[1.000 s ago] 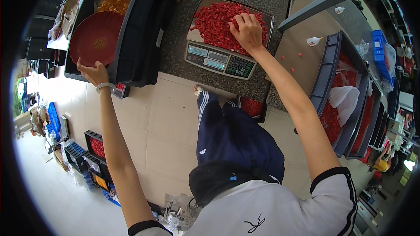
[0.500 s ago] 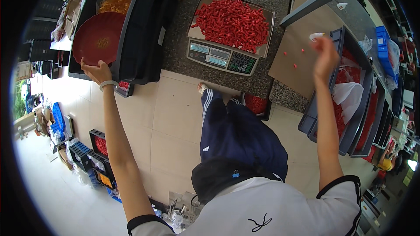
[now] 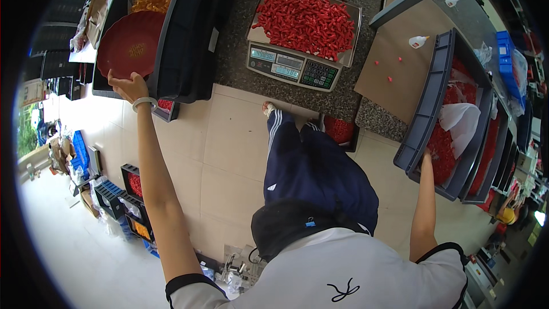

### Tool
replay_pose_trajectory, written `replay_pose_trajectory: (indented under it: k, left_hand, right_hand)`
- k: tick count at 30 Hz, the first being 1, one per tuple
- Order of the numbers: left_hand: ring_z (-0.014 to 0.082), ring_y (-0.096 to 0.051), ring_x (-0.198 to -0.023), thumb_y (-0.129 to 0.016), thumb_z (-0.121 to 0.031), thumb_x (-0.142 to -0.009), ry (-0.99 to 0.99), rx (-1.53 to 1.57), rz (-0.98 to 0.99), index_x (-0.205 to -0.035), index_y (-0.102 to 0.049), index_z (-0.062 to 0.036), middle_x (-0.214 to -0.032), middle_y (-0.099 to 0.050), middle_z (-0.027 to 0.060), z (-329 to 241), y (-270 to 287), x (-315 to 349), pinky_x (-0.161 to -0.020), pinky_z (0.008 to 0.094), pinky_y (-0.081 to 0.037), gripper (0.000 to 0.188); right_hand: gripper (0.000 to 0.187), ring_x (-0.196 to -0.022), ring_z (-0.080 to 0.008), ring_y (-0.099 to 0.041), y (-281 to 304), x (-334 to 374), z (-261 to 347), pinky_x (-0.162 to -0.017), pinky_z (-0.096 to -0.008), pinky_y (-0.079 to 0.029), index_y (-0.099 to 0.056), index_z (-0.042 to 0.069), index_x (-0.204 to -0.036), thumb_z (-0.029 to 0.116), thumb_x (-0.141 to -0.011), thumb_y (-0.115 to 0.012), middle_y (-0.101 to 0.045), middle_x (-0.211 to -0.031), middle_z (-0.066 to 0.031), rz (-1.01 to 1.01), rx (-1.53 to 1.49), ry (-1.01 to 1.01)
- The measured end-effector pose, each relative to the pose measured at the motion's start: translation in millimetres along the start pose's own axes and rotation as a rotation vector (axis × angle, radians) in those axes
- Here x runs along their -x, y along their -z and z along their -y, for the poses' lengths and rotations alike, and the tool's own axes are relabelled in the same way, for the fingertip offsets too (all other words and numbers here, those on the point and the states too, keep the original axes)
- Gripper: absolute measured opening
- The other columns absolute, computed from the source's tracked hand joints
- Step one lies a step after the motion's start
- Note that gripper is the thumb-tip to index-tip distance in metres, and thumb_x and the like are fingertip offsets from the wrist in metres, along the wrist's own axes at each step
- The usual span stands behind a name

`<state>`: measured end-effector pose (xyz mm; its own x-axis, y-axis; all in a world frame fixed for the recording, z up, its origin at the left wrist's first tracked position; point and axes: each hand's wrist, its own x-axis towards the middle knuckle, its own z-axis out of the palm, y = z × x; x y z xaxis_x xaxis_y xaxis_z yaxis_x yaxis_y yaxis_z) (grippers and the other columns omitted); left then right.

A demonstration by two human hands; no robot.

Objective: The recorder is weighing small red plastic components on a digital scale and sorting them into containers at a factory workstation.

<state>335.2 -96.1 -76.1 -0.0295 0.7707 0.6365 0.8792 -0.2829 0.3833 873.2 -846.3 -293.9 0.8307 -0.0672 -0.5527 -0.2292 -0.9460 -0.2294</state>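
Left hand (image 3: 130, 86) grips the red round tray (image 3: 130, 43); right hand (image 3: 426, 157) clutches the blue crate's (image 3: 430, 88) rim.

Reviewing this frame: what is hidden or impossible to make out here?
Head view only:
- Right hand: fingers reach over the grey bin rim among the red pieces; the grip is hidden.
- Left hand: thumb at the red round tray edge; fingers underneath unseen.
- Scale display: too small to read.
- White bag in the bin: contents hidden.
- Right-edge stacked bins: bent and cut by the fisheye rim.
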Motion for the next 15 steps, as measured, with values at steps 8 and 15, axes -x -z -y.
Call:
replay_pose_trajectory:
  k: [8,15]
  left_hand:
    - [0.0444,-0.047,-0.107,-0.049,-0.005,-0.069,0.107,0.015,0.071,-0.128,-0.027,-0.0044,-0.117,-0.040,0.0311,-18,4,2,-0.097,0.0500,-0.036,0.063]
    - [0.0446,-0.047,-0.107,-0.049,-0.005,-0.070,0.115,0.016,0.078,-0.129,-0.026,-0.0047,-0.117,-0.040,0.0311,-20,4,2,-0.096,0.0500,-0.038,0.063]
  right_hand:
    - [0.059,-0.085,-0.0311,-0.062,-10,6,-7,-0.075,-0.0399,-0.045,-0.059,-0.008,-0.106,0.047,-0.086,-0.044,-0.064,-0.094,-0.0164,-0.072,-0.190,-0.128]
    - [0.060,-0.088,-0.0316,-0.061,-12,-16,-22,-0.079,-0.0399,-0.045,-0.059,-0.008,-0.106,0.046,-0.084,-0.046,-0.064,-0.099,-0.0169,-0.047,-0.427,-0.238]
